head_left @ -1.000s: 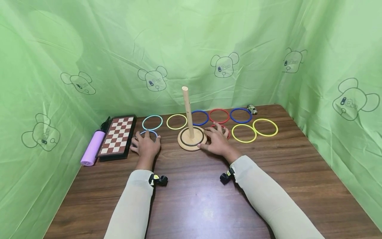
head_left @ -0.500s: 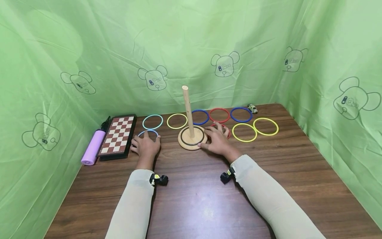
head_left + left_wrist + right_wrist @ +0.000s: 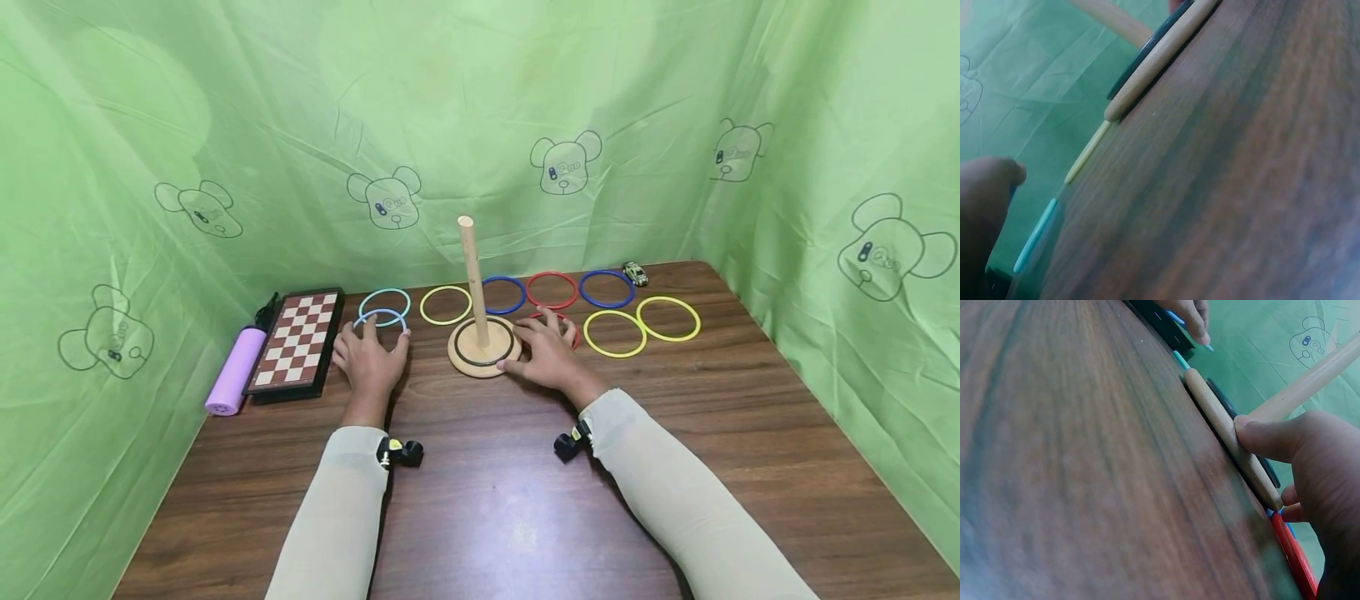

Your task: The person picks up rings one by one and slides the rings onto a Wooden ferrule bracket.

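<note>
My left hand (image 3: pixel 372 360) holds a light blue ring (image 3: pixel 386 312) between thumb and fingers. That ring is raised off the table and overlaps a turquoise ring (image 3: pixel 386 290) lying behind it. My right hand (image 3: pixel 551 358) grips the right edge of a round wooden base, with the thumb (image 3: pixel 1254 434) on its near rim. From this base rises the upright wooden post (image 3: pixel 474 283) of a ring toss stand. Around the post's foot lies a black ring (image 3: pixel 483 365). A red ring (image 3: pixel 576 337) on the table is partly hidden by my right hand.
Left of my left hand lie a checkered board (image 3: pixel 294 342) and a purple cylinder (image 3: pixel 236 371). More rings lie behind and to the right, among them a red ring (image 3: pixel 552 273) and a yellow ring (image 3: pixel 615 356). A toy car (image 3: pixel 635 273) stands near the back edge.
My left hand has lifted the light blue ring from the table and shifted slightly to the right. My right hand has stayed at the base.
</note>
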A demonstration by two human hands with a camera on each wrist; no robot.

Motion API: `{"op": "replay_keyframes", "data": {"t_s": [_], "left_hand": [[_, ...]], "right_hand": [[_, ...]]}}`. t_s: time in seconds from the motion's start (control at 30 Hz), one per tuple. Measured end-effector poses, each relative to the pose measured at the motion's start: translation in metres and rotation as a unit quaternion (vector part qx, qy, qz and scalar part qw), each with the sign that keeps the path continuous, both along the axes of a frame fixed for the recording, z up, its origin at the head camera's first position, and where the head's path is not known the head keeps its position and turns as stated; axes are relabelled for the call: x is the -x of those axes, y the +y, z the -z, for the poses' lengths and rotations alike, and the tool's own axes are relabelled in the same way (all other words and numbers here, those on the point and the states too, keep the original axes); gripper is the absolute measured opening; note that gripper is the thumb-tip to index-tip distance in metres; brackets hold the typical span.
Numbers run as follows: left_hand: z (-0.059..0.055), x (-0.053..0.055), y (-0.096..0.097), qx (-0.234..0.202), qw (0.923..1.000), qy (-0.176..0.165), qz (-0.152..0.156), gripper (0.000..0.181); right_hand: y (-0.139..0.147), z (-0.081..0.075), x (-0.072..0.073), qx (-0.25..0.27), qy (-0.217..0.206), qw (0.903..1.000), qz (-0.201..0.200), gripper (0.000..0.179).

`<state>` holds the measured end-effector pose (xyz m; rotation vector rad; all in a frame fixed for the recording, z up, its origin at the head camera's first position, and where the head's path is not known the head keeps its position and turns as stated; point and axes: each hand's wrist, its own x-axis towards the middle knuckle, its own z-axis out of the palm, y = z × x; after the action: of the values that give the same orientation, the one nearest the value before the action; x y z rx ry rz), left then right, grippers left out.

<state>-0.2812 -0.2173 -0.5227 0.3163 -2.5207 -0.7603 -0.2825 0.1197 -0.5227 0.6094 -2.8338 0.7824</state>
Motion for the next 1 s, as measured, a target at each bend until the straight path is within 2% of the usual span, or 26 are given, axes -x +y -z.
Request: {"op": "replay_keyframes", "data": {"t_s": [0.33,0.53,0.77,1.0], "left_hand": [[-0.009,-0.001,0.007,0.022,0.9973,0.064,0.029,0.077],[-0.017,0.000,0.014,0.033,0.9925,0.105,0.054,0.076],[-0.024,-0.004,0.022,0.036,0.9876,0.139,0.062,0.078],[-0.038,-0.008,0.029,0.042,0.9812,0.171,0.079,0.079]], "right_hand": [[-0.001,-0.002,0.000,0.000,-0.001,1.0000,0.001,0.083],[0.000,-0.002,0.000,0.001,0.004,1.0000,0.000,0.084],[0.000,-0.002,0.000,0.002,0.005,1.0000,-0.006,0.084],[0.000,-0.002,-0.001,0.002,-0.003,1.0000,-0.004,0.083]]}}
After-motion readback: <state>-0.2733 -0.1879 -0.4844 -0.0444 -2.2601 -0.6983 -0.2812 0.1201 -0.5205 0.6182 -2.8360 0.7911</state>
